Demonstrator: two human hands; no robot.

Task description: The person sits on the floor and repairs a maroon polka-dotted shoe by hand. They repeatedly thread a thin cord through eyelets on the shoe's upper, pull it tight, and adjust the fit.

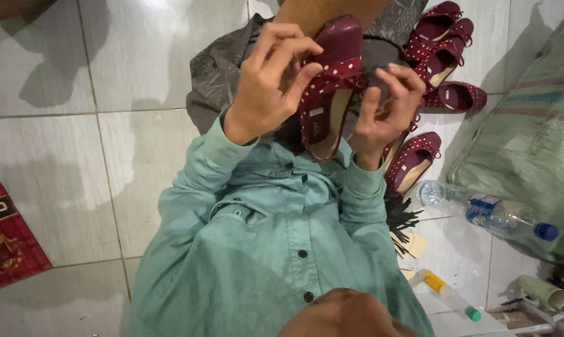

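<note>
Left hand: our left hand (270,78) sits upper centre of the frame, fingers curled, thumb and fingertips pinching the dotted band on the maroon shoe (329,87).
Right hand: our right hand (385,109) is just right of the shoe, fingers bent and partly closed, fingertips on the same band at its right edge.
Shoe: we hold it upright between both hands, glossy toe towards the top of the frame, pale insole facing us, white-dotted band across the middle.
Sleeves: teal shirt (263,249) fills the lower centre, both cuffs reaching up to the wrists.
Other shoes: matching dotted shoes (441,47) lie in a loose group at upper right, one more (413,162) just below our right hand.
Floor: pale tiles (57,125); a plastic water bottle (488,212) lies at right, a small glue bottle (447,293) at lower right.
Sack: a green woven sack (531,131) at the right edge.
Red packet: a red packet (7,237) at the left edge.
</note>
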